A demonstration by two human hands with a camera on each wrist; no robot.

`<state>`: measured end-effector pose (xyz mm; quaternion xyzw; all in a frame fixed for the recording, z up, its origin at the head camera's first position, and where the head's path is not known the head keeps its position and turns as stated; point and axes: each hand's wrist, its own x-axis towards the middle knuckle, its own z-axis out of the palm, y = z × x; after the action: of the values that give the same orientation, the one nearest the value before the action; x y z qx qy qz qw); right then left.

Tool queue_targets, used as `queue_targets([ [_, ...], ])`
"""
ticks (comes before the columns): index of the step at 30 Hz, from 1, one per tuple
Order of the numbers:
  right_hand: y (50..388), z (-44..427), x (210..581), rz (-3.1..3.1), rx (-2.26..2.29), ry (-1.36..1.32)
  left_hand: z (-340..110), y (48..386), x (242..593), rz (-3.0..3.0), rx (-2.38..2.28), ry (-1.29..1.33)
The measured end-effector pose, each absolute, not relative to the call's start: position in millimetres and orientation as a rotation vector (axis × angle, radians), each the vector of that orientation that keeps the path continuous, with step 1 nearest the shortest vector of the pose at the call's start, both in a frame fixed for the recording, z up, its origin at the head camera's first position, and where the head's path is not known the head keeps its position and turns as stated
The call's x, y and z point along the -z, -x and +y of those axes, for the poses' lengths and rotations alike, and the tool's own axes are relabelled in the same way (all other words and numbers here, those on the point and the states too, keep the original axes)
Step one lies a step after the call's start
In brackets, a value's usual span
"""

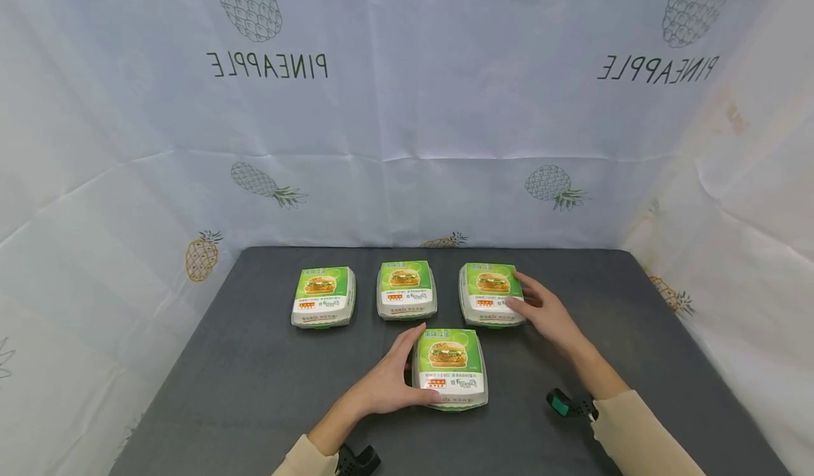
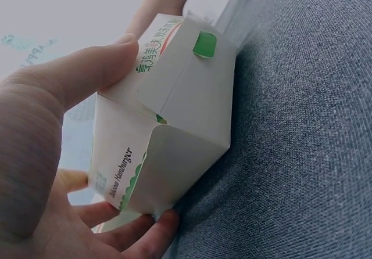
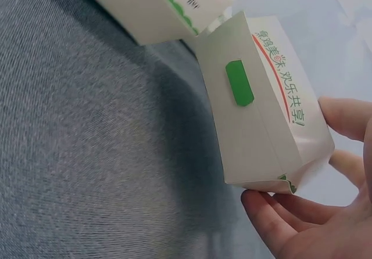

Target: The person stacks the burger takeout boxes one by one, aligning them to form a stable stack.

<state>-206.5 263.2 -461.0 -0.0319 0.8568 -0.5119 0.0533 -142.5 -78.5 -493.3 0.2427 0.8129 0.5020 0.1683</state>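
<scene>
My left hand (image 1: 384,385) grips the left side of the nearest burger box (image 1: 453,384), thumb at its front edge and fingers along the side. Close up in the left wrist view, this closed carton (image 2: 189,96) shows a green tab on its front. At the right end of the back row, my right hand (image 1: 550,313) holds another burger box (image 1: 485,303) by its right side. The right wrist view shows that carton (image 3: 250,131) standing on the cloth, with fingertips at its side and the thumb near its top edge.
Two more burger boxes, one at the left (image 1: 323,299) and one in the middle (image 1: 407,292), complete a row of three on the dark grey table (image 1: 254,391). A white curtain (image 1: 407,109) with pineapple prints hangs behind and along both sides.
</scene>
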Motion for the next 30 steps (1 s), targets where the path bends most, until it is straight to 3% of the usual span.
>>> queue_targets([
  [30,162.2,252.8,417.0,2.605,1.621,0.243,-78.4,140.4,490.4,2.332,-1.401,-0.669],
])
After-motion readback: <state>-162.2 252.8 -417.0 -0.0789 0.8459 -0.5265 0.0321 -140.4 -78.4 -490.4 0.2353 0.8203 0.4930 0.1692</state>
